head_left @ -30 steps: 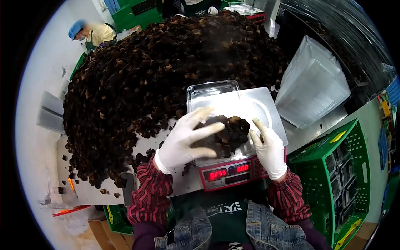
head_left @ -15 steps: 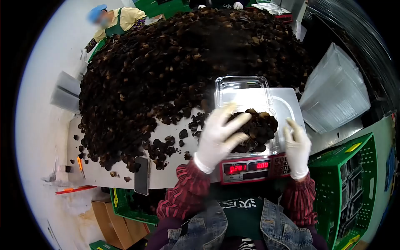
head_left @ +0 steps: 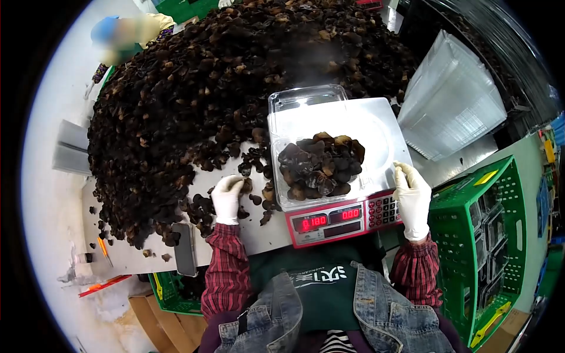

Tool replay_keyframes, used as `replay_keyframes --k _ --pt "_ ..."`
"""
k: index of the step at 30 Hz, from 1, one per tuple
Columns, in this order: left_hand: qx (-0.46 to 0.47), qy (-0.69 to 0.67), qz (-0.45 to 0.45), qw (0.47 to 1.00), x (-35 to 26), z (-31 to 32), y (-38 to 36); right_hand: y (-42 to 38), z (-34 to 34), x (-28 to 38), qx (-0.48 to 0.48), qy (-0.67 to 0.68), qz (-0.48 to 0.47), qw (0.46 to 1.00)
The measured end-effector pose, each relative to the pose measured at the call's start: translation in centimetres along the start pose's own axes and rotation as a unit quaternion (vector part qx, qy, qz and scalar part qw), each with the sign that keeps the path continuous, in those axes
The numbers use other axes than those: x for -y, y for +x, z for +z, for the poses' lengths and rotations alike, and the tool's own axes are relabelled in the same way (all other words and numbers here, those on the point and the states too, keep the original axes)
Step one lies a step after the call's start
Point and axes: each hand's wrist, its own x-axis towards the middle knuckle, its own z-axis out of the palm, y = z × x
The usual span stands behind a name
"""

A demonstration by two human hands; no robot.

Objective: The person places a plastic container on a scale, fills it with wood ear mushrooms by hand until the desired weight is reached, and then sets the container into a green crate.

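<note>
**Left hand pinching fungus, right hand at the scale**

While the left hand (head_left: 227, 199) reaches forward, fingers closed on a piece of dried fungus (head_left: 246, 185) at the near fringe of the big fungus pile (head_left: 235, 88), the right hand (head_left: 411, 199) rests loosely curled, holding nothing, against the right edge of the scale (head_left: 341, 220). Between them a clear tray (head_left: 281, 154) of fungus sits on the scale's platform, long axis running away from the person, lid hinged open at the far end. A phone (head_left: 185, 249) lies near the table's front edge.

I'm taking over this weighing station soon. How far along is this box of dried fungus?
Done: the clear box sits heaped on the scale. In hand: the left hand pinches a loose piece beside the pile; the right hand rests at the scale's edge. Left: the hinged lid is open.
</note>
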Motion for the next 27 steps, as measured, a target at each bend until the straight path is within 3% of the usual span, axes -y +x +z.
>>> replay_keyframes --k 1,4,6,8,9,10,12,13,14,16,18,19,20,21,22,24,26,27 --pt "-0.02 -0.033 -0.073 0.997 -1.6 -0.2 0.1 0.0 0.0 -0.1 -0.002 -0.001 -0.001 1.0" --pt "-0.031 -0.055 -0.021 0.998 -3.8 0.2 1.3 0.0 0.0 -0.3 -0.001 0.022 0.006 1.0" --pt "-0.01 -0.051 -0.043 0.998 -5.5 0.7 2.0 -0.1 0.1 -0.1 0.005 0.0 -0.006 1.0" --pt "0.068 0.118 0.156 0.978 -7.9 2.2 2.2 -0.2 0.1 0.1 0.006 0.004 -0.008 1.0" --pt "0.134 0.205 0.139 0.96 -8.2 2.2 2.0 -0.3 0.0 0.0 0.008 0.009 -0.002 1.0" --pt "0.13 0.27 0.18 0.937 -7.7 2.7 1.7 -0.4 -0.1 0.0 0.008 0.014 0.004 1.0" --pt "0.109 0.164 0.083 0.977 -7.2 3.4 1.6 -0.7 -0.1 0.2 -0.005 0.02 -0.007 1.0" --pt "0.04 0.133 0.138 0.981 -7.6 4.0 2.3 -0.9 -0.1 1.0 0.031 0.038 0.045 0.998" --pt "-0.013 0.074 0.115 0.99 -8.0 4.8 3.3 -1.1 0.1 1.5 0.067 0.056 0.096 0.992" --pt "0.018 -0.042 0.006 0.999 -11.6 6.0 4.7 -1.5 0.9 1.7 0.133 0.008 0.078 0.988" --pt "0.079 0.012 0.032 0.996 -13.0 7.9 6.9 -1.8 2.1 2.5 0.156 0.034 0.024 0.987" --pt "0.103 0.017 0.059 0.993 -13.4 8.7 7.8 -1.7 2.5 2.6 0.197 0.028 0.031 0.979" --pt "0.129 0.022 0.087 0.988 -13.8 9.2 8.4 -1.8 2.9 3.2 0.198 0.105 0.103 0.969" --pt "0.131 -0.061 0.049 0.988 -14.0 9.3 8.5 -1.7 3.0 3.5 0.204 0.157 0.13 0.958" --pt "0.103 -0.145 0.092 0.98 -14.1 9.7 8.5 -1.7 2.9 3.7 0.208 0.21 0.157 0.942" --pt "0.101 -0.29 0.053 0.95 -15.9 8.7 6.8 -1.8 2.3 3.7 0.21 0.267 0.177 0.924" --pt "0.161 -0.165 0.175 0.957 -13.4 5.7 4.4 -1.7 2.1 3.4 0.211 0.323 0.2 0.9" --pt "0.157 -0.045 0.281 0.946 -13.7 5.0 2.7 -1.6 2.2 3.0 0.226 0.408 0.196 0.863"
